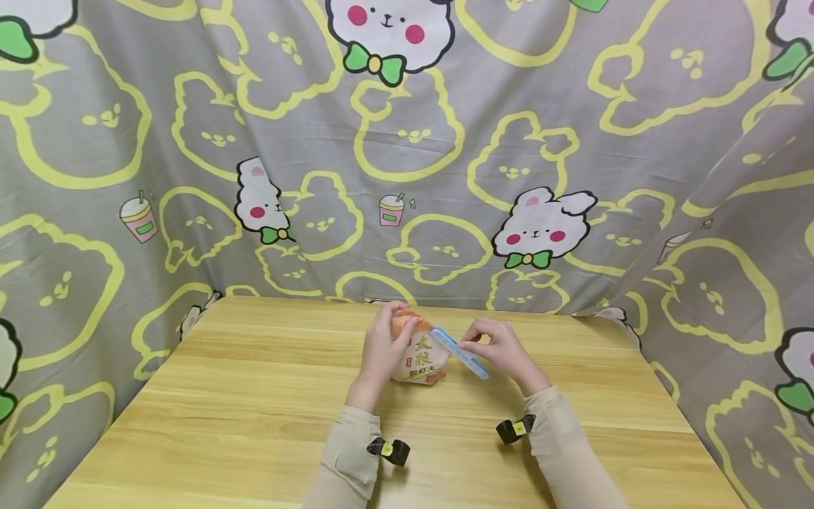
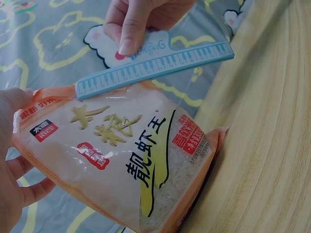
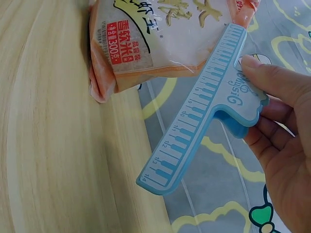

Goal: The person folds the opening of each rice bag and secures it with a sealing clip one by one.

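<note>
A bag of rice (image 1: 425,362) stands on the table, orange-edged with a white front and gold and black lettering. White grains show through its clear lower part (image 2: 177,172). My left hand (image 1: 383,345) grips the bag's upper corner, thumb on the front and fingers behind. With thumb and fingers, my right hand (image 1: 500,349) pinches the grip tab of a long blue bag clip (image 3: 194,114) with a piano-key pattern. One end of the clip overlaps the bag's upper edge, while the other sticks out past it. Whether its jaws clamp the bag I cannot tell.
The wooden table (image 1: 254,424) spreads around the bag, its far edge just behind it. A grey curtain (image 1: 318,141) with yellow outlines and white rabbits hangs behind and at both sides. Each wrist wears a small black camera (image 1: 398,452).
</note>
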`<move>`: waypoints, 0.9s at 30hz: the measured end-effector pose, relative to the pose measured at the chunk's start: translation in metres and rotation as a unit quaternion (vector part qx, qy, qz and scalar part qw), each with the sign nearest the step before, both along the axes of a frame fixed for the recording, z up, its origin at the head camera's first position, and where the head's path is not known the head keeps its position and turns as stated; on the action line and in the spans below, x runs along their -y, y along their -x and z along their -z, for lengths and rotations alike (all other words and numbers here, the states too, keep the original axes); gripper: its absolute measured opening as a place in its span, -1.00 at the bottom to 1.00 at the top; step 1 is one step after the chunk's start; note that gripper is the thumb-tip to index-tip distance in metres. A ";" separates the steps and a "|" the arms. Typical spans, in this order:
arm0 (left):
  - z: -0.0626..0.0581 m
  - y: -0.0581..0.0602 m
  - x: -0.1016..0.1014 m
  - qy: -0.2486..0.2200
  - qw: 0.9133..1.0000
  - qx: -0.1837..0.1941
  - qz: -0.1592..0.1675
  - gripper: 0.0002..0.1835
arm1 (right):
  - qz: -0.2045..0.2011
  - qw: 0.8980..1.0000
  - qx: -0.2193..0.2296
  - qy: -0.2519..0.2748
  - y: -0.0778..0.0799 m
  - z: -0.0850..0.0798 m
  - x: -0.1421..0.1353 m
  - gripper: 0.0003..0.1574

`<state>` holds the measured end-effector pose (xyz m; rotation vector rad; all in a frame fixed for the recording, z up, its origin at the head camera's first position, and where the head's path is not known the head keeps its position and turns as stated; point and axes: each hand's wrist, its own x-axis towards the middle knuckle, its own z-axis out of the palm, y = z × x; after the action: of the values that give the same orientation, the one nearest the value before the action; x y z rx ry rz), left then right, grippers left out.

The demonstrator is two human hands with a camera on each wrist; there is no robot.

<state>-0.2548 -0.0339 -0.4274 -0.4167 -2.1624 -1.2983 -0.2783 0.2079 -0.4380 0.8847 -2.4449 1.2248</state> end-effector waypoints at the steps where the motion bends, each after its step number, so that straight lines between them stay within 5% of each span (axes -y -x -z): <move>1: 0.000 0.000 0.000 0.000 1.000 0.003 -0.001 -0.68 | 0.001 1.000 -0.001 0.000 -0.001 0.000 0.001 -0.93; 13: 0.000 0.000 -0.001 0.001 1.000 0.007 -0.002 -0.68 | 0.019 1.000 0.018 0.014 -0.008 -0.002 0.002 -0.92; 27: 0.000 0.000 0.000 -0.002 1.000 0.001 0.002 -0.68 | 0.054 0.996 0.062 0.025 -0.011 -0.004 0.006 -0.65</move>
<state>-0.2545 -0.0341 -0.4269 -0.4193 -2.1612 -1.3041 -0.2674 0.2017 -0.4342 0.6726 -2.5088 1.3327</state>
